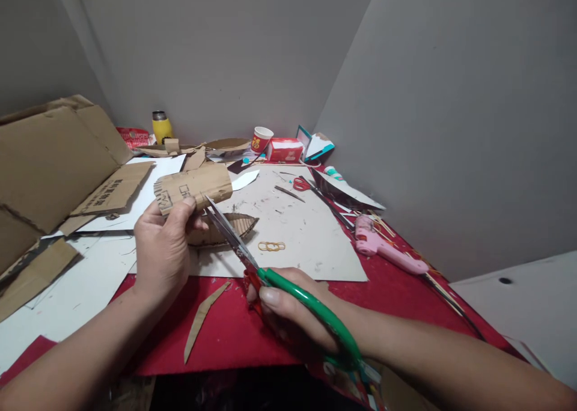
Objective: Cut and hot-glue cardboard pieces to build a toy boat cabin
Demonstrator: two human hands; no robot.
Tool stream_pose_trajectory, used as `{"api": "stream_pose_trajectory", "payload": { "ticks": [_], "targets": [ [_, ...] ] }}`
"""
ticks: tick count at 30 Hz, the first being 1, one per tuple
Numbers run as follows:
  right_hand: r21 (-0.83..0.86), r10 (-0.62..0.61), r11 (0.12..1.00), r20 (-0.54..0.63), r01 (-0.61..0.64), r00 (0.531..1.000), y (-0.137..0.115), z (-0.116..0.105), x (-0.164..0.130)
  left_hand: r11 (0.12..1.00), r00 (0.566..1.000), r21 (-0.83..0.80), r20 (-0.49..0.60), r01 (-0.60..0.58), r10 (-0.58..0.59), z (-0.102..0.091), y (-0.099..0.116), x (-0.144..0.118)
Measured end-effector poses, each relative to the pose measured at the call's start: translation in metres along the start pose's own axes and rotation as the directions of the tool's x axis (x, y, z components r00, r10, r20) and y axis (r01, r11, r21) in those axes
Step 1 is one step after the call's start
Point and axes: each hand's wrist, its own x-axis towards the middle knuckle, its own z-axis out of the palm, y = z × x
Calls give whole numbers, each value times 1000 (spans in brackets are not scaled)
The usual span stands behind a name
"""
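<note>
L hand (pixel 162 249) grips cardboard piece (pixel 193 187) up front; R hand (pixel 288 309) holds green scissors (pixel 270 273) (blades open) at its edge.

Both forearms came into view bare, with no sleeves showing up to the picture's lower edge. The left hand (pixel 163 249) wore no glove, ring or watch that I could see. The right hand (pixel 288 312) was bare as well, its thumbnail short, plain and unpainted.
</note>
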Motion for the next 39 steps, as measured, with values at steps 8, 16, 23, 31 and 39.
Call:
{"api": "stream_pose_trajectory", "payload": {
  "ticks": [8, 16, 23, 31, 39],
  "targets": [
    [-30, 33, 999, -19, -33, 999, -1, -4, 0, 998, 999, 45, -7, -44, 44, -3, -1, 0],
    [-93, 58, 994, 18, -56, 998, -9, -6, 0, 995, 998, 86, 11, -60, 59, -7, -5, 2],
    [-145, 63, 987, -11, -64, 998, -7, -3, 1, 997, 999, 74, 42, -36, 33, -6, -5, -1],
    [-63, 42, 997, -49, -45, 998, -2, 1, 0, 999, 999, 35, 41, -23, 22, -6, -3, -1],
    [88, 88, 993, -42, -84, 995, -5, 2, -2, 999, 1000, 46, 30, -3, 1, -4, -6, -2]
  ]
}}
